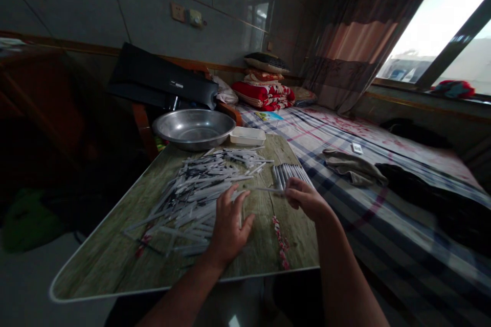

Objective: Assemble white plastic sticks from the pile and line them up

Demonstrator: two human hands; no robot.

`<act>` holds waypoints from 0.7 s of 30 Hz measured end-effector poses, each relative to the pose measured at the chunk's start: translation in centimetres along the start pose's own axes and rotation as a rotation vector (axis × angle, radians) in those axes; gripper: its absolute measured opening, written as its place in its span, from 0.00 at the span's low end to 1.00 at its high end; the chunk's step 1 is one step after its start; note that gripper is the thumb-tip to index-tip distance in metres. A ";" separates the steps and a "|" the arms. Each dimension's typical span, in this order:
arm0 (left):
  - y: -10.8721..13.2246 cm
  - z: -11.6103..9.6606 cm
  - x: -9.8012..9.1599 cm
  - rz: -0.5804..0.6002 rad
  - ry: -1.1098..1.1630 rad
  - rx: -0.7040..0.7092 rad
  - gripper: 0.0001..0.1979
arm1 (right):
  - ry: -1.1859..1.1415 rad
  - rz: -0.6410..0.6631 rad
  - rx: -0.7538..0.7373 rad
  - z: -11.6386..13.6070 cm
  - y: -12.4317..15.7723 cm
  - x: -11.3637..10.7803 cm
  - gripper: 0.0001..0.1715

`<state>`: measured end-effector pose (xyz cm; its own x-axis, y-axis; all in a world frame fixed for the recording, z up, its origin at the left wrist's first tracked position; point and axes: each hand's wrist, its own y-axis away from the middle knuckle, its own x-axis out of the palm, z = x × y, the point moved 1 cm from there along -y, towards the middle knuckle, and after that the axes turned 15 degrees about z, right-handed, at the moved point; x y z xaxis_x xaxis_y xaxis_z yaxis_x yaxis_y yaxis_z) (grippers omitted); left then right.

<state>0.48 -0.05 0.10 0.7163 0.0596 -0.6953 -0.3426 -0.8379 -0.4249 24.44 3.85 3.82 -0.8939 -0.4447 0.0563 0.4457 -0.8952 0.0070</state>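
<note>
The slim pale tube (pixel 268 190) lies level just above the surface (pixel 253 250), its right end pinched in the fingers of my right hand (pixel 307 199). I judge it very light, fairly stiff plastic, smooth enough to roll or slip; a gentle pinch near one end should do, since squeezing hard might bend it. My left hand (pixel 230 222) is nearer the pile, its fingers parted around nothing I can make out; whether they brush the tube's left end I can't tell. Left of me spreads the loose pile of tubes (pixel 192 189); to the far right sits a neat row of tubes (pixel 287 174). I can read no writing on any of them. Beyond, the black case (pixel 149 74) carries a pale label (pixel 176 84), too small to read.
</note>
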 end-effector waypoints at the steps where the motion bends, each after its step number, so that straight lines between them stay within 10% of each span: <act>1: 0.0 0.0 0.0 -0.014 -0.001 -0.003 0.23 | 0.006 -0.122 -0.039 0.0 0.0 -0.6 0.17; 9: 0.1 0.1 -0.2 -0.017 0.042 0.019 0.17 | 0.672 -0.834 0.073 -2.1 -0.9 -3.4 0.12; 21: 0.0 0.2 -0.2 0.043 0.095 0.062 0.12 | 1.157 -0.864 0.303 -2.8 -2.6 -1.5 0.09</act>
<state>0.27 0.01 0.11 0.7536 -0.0293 -0.6567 -0.4086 -0.8035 -0.4330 24.51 6.82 0.93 -0.3559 0.3043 -0.8836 -0.3709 -0.9138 -0.1653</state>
